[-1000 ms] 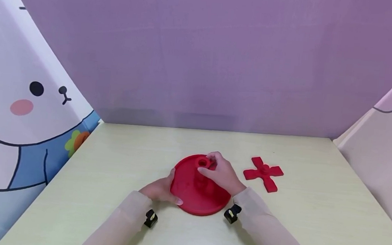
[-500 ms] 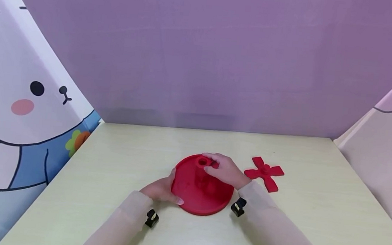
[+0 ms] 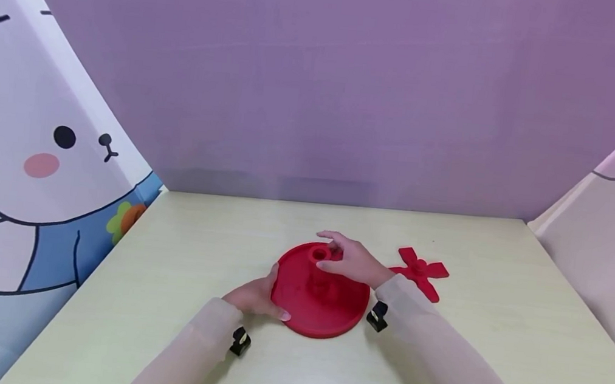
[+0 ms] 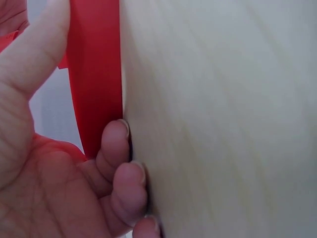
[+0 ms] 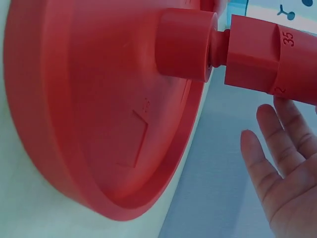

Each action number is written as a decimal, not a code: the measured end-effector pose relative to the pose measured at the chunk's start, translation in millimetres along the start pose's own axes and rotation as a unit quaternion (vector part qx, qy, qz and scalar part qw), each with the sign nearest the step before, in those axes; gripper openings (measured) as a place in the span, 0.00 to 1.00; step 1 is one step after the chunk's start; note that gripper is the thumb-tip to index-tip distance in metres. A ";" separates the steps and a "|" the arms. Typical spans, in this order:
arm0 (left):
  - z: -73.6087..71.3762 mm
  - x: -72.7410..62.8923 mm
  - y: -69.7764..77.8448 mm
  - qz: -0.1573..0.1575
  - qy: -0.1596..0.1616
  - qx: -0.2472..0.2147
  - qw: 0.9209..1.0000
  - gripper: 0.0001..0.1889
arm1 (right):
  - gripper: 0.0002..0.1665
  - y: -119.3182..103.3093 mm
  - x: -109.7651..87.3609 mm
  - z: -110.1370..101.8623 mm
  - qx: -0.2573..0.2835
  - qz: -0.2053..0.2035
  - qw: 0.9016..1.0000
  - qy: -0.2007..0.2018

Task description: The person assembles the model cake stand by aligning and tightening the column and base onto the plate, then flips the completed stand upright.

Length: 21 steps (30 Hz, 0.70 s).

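Note:
A red round base (image 3: 297,307) with a raised rim lies on the table. From its middle rises a red post (image 3: 320,254) with a hole in the top. My left hand (image 3: 255,296) grips the base at its left rim, thumb and fingertips against the red edge (image 4: 96,74) in the left wrist view. Beside the post's upper part is my right hand (image 3: 353,262), fingers loosely spread. The right wrist view shows the post's faceted part (image 5: 252,52) over a round collar (image 5: 183,44), with extended fingers (image 5: 270,131) close to it.
A flat red four-armed piece (image 3: 419,270) lies right of the base, partly behind the right sleeve (image 3: 405,292). The pale wooden table (image 3: 216,227) ends at a purple backdrop (image 3: 316,95), with a cartoon-printed cloth (image 3: 19,100) on the left.
The right hand's fingers have loosened around the post and spread, and its wrist has shifted right, covering part of the four-armed piece. The left hand still holds the base.

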State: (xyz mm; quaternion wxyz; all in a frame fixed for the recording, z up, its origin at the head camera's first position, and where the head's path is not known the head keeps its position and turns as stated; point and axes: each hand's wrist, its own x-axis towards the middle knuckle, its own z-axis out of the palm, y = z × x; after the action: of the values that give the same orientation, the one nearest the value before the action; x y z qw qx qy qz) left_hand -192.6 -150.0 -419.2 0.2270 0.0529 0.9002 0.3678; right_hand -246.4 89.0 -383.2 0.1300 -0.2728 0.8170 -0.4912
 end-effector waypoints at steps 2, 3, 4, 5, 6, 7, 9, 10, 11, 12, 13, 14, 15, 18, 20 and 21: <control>0.2 -0.2 0.7 -0.002 0.000 0.005 1.000 0.63 | 0.34 -1.2 -1.4 0.5 0.003 -0.005 1.000 -0.006; 0.1 -0.4 1.1 -0.003 -0.001 0.007 1.000 0.63 | 0.33 -1.2 -1.6 0.5 0.003 -0.007 1.000 -0.007; 0.1 -0.4 1.5 -0.004 -0.001 0.010 1.000 0.63 | 0.31 -1.9 -2.2 0.3 0.001 -0.006 1.000 -0.006; -0.2 -0.6 2.1 -0.005 -0.002 0.012 1.000 0.63 | 0.29 -2.8 -2.3 0.1 -0.006 -0.006 1.000 -0.002; -0.4 -0.6 2.6 -0.006 -0.002 0.013 1.000 0.63 | 0.28 -3.7 -2.1 -0.1 -0.015 -0.004 1.000 0.003; -0.5 -0.5 2.8 -0.007 -0.003 0.011 1.000 0.63 | 0.28 -4.5 -1.9 -0.3 -0.023 -0.002 1.000 0.008; -0.8 -0.3 2.7 -0.007 -0.003 0.009 1.000 0.63 | 0.27 -5.7 -0.6 -0.1 -0.040 0.009 0.999 0.019; -1.0 -0.3 2.6 -0.007 -0.003 0.008 1.000 0.63 | 0.27 -6.6 -0.3 0.4 -0.048 0.017 0.998 0.024; -1.0 -0.3 2.4 -0.007 -0.002 0.007 1.000 0.63 | 0.27 -6.9 0.4 1.0 -0.053 0.025 0.998 0.028; -1.1 -0.3 2.0 -0.007 -0.001 0.006 1.000 0.64 | 0.27 -6.9 1.0 1.9 -0.057 0.032 0.997 0.032; -1.0 -0.5 1.8 -0.006 -0.001 0.004 1.000 0.64 | 0.29 -7.2 1.4 3.0 -0.060 0.038 0.997 0.036; -1.0 -0.6 1.7 -0.006 0.000 0.006 1.000 0.64 | 0.30 -7.1 1.8 4.2 -0.063 0.041 0.996 0.041; -1.0 -0.6 1.8 -0.007 0.001 0.005 1.000 0.63 | 0.31 -7.2 1.8 5.2 -0.062 0.042 0.996 0.044; -0.9 -0.6 1.8 -0.008 0.000 -0.001 1.000 0.63 | 0.33 -7.8 0.9 7.7 -0.077 0.025 0.996 0.048; -0.7 -0.7 1.5 -0.009 0.000 -0.002 1.000 0.63 | 0.32 -7.9 0.0 7.8 -0.092 0.010 0.995 0.043; -0.5 -0.8 1.3 -0.009 -0.001 -0.003 1.000 0.63 | 0.30 -8.1 -0.4 7.5 -0.103 0.003 0.994 0.038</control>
State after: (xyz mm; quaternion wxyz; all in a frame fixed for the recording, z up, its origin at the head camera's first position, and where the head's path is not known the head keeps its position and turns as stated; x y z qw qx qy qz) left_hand -192.2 -149.6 -417.7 0.2311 0.0441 0.8996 0.3680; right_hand -239.8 80.7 -379.8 0.0713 -0.2634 0.8682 -0.4144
